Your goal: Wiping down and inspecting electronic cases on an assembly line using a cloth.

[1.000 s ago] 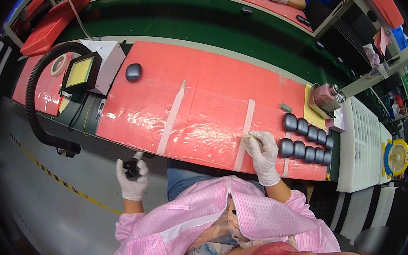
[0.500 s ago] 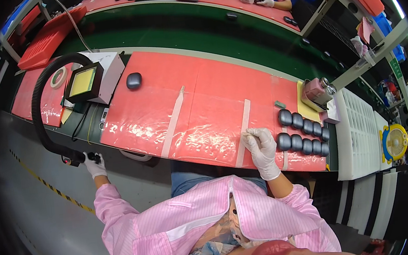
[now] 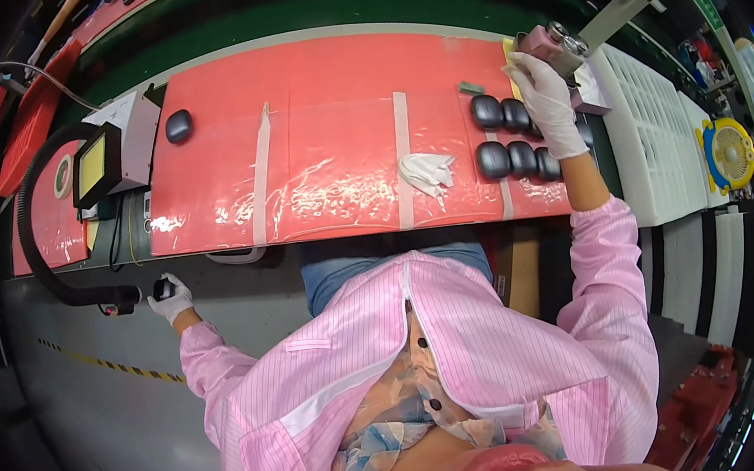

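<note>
Both hands (image 3: 171, 301) (image 3: 548, 108) wider apart | cloth (image 3: 426, 173) newly visible | right perhaps touching bottle (image 3: 541, 42)

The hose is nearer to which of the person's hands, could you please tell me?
Left. The left hand is just right of the end of the hose; the right hand is far across the mat, by the cases.

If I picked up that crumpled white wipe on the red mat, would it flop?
Probably: the white wipe lies in loose folds. It looks thin, so it may be light. It likely wouldn't roll, being spread unevenly on the red mat.
</note>
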Demonstrator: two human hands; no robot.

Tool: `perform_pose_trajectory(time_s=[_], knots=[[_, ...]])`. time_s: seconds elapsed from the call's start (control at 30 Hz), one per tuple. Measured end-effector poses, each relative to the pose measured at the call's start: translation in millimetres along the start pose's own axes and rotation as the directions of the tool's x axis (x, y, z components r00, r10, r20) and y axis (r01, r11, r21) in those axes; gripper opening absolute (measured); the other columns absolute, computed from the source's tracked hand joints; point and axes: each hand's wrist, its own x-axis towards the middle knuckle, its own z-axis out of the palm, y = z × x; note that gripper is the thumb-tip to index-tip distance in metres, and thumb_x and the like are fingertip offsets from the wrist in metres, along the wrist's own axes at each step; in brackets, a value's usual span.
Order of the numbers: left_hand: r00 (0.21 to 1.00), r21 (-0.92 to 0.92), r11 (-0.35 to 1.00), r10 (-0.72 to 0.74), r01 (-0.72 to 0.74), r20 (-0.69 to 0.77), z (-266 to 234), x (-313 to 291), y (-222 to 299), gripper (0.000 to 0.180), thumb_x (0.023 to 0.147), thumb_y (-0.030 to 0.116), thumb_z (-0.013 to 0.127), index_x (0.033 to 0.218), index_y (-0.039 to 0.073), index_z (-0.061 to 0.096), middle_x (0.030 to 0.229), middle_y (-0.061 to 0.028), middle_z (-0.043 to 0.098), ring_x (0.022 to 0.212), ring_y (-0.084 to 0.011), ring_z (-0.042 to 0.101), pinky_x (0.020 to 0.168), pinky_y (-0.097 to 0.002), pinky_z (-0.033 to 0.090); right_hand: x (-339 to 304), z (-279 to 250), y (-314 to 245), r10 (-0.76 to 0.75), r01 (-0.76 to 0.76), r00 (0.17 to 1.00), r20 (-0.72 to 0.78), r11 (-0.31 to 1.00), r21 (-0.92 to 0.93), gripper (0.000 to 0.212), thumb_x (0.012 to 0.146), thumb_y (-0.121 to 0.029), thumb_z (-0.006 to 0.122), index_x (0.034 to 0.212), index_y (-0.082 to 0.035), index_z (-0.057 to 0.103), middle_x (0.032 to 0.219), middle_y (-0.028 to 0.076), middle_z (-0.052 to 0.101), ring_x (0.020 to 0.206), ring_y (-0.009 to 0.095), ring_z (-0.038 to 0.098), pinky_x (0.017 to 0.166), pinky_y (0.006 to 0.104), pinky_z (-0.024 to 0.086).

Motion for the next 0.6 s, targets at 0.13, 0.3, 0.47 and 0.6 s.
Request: perform_pose_trajectory(time_s=[0.13,0.3,0.47,0.6], knots=[[0.977,0.051,0.985,-0.170,0.164,0.133,-29,-76,-28,0.051,0.091,0.042,0.052,0.104,-0.008,0.055,0.089,-0.0192,0.062,0.082,-0.0296,0.063,0.065,-0.0321,0.056,15,15,11,-0.019,0.030,0.998,0.056,0.980,-0.198,0.028,0.090,-0.017,0.063,0.112,0.001,0.063,0.098,0.018,0.068,0.093,0.027,0.067,0.083,0.0332,0.050],[0.755,0.397,0.855,-0.494,0.333,0.431,-17,-204,-34,0.063,0.091,0.052,0.052,0.121,-0.003,0.053,0.097,-0.0149,0.063,0.076,-0.0231,0.061,0.055,-0.0291,0.049,17,25,25,0.090,-0.014,0.950,0.300,0.968,-0.249,0.031,0.089,-0.022,0.064,0.110,0.000,0.064,0.098,0.021,0.067,0.096,0.034,0.064,0.081,0.0380,0.050],[0.323,0.577,0.797,-0.601,0.177,0.731,18,-303,-53,0.075,0.091,0.063,0.044,0.127,-0.002,0.051,0.085,-0.0125,0.058,0.061,-0.0221,0.056,0.046,-0.0283,0.045,-9,8,-10,-0.053,0.078,0.985,0.162,0.986,-0.148,0.028,0.088,-0.013,0.062,0.113,-0.002,0.064,0.104,0.022,0.066,0.098,0.033,0.065,0.080,0.0375,0.050],[0.465,0.630,0.685,-0.721,0.367,0.514,61,-365,-118,0.073,0.094,0.059,0.039,0.125,-0.005,0.052,0.092,-0.0170,0.067,0.067,-0.0266,0.065,0.054,-0.0319,0.051,-57,2,-71,-0.097,0.078,0.970,0.225,0.993,0.094,0.031,0.084,-0.002,0.064,0.115,-0.004,0.065,0.107,0.016,0.065,0.094,0.023,0.065,0.081,0.0314,0.051]])
